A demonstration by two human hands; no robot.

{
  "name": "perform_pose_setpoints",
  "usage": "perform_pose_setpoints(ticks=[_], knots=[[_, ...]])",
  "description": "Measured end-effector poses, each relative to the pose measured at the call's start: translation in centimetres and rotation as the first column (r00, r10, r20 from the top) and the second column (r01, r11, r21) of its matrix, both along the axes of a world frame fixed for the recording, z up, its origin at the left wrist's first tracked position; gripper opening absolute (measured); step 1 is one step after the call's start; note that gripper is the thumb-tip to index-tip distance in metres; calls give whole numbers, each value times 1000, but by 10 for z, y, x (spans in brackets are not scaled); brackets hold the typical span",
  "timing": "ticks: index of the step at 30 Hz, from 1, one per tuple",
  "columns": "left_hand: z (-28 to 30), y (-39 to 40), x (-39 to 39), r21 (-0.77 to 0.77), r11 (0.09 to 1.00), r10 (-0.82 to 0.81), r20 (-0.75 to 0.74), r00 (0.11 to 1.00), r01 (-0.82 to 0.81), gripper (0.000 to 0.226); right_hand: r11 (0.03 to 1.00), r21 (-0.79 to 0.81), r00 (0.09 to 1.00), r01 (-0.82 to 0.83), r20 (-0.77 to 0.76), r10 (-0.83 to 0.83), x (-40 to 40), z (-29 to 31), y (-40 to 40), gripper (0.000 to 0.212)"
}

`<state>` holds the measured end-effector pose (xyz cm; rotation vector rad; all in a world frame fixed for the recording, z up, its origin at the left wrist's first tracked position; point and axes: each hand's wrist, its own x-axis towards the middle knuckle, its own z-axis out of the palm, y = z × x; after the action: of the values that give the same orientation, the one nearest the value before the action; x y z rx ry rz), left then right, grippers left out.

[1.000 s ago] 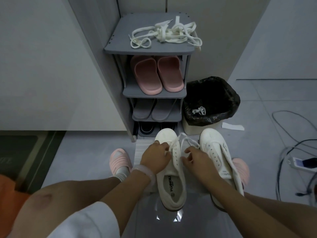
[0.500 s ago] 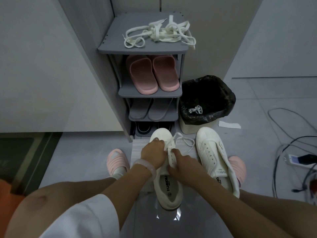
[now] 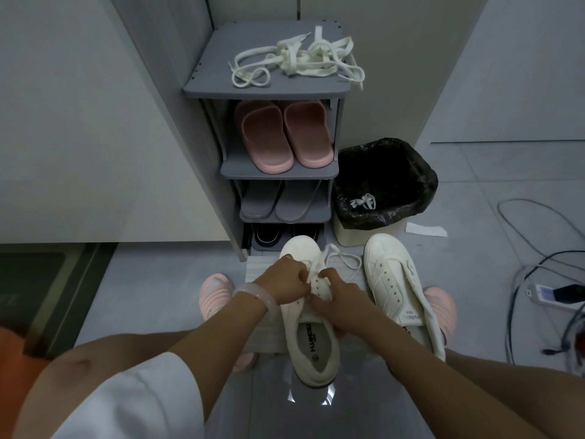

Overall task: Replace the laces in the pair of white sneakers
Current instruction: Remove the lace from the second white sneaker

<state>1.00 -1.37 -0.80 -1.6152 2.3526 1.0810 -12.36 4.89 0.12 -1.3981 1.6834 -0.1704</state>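
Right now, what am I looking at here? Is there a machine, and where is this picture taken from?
No machine: these are a person's two bare hands, filmed by one camera worn on their head, looking down. The left hand and right hand both pinch the lace of the left white sneaker, which lies on the grey floor. The right sneaker beside it has empty eyelets. A heap of loose cream laces lies on top of the grey shoe rack, pink slippers sit one shelf down, and a lace lies in the black-lined bin.
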Motion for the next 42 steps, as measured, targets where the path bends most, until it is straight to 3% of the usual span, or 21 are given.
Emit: perform_pose_setpoints(ticks=[3,5,7,9,12,15,20,21,22,24,26,28,30,32,34,35,37,38,39,40,42], knots=[[3,-5,-3,157,981,120,-19,993,-116,17,1000,-5,1000,-2,-12,2,0,-1,-1,48],[6,-5,-5,429,832,429,-94,898,-353,19,1000,-11,999,-10,-34,9,2,-2,-1,49],[5,-3,-3,666,552,762,-159,627,-502,16,999,-31,998,-14,-62,12,5,-2,-1,50],[3,1,3,782,309,934,-142,329,-541,17,998,-52,995,-24,-99,19,7,-3,0,50],[5,3,13,864,102,993,-59,102,-493,32,995,-87,986,-49,-164,34,10,-7,2,51],[6,5,25,887,111,993,-79,89,-449,41,992,-111,980,-56,-194,34,13,-11,5,53],[3,17,21,866,322,947,-291,137,-382,26,989,-144,982,-45,-187,17,11,-13,7,55],[5,17,21,803,431,902,-371,220,-413,27,988,-146,982,-46,-190,17,10,-14,8,55],[5,15,22,630,616,785,-446,429,-472,28,988,-149,981,-47,-194,17,10,-14,8,55],[6,5,26,86,910,409,-327,852,-405,23,988,-147,980,-42,-199,12,9,-15,9,55],[9,-4,29,-301,897,274,-197,942,-324,14,990,-138,980,-41,-197,13,11,-15,9,55],[10,-5,26,-296,757,470,-373,800,-583,6,989,-139,981,-39,-191,12,13,-14,9,55],[8,0,23,172,593,755,-459,468,-787,12,990,-138,982,-38,-187,11,13,-13,9,54],[4,11,21,664,394,913,-363,186,-636,29,989,-141,983,-39,-184,13,11,-13,9,54],[6,18,26,685,382,924,-304,233,-621,32,988,-149,984,-35,-178,8,10,-13,11,54],[4,16,30,521,502,865,-312,394,-690,29,988,-153,984,-33,-177,5,11,-13,11,54],[7,9,42,-107,765,622,-128,772,-635,12,987,-159,983,-32,-184,2,13,-13,11,52],[12,5,45,-305,777,555,-81,828,-551,6,986,-162,982,-35,-191,4,14,-13,11,52],[15,2,44,-368,765,531,-105,841,-529,5,986,-164,980,-39,-199,6,15,-13,11,51],[18,1,43,-284,733,572,-234,786,-618,8,986,-163,979,-40,-205,6,16,-13,11,51],[25,3,35,313,544,801,-469,372,-779,16,987,-153,978,-37,-208,4,15,-13,11,51]])
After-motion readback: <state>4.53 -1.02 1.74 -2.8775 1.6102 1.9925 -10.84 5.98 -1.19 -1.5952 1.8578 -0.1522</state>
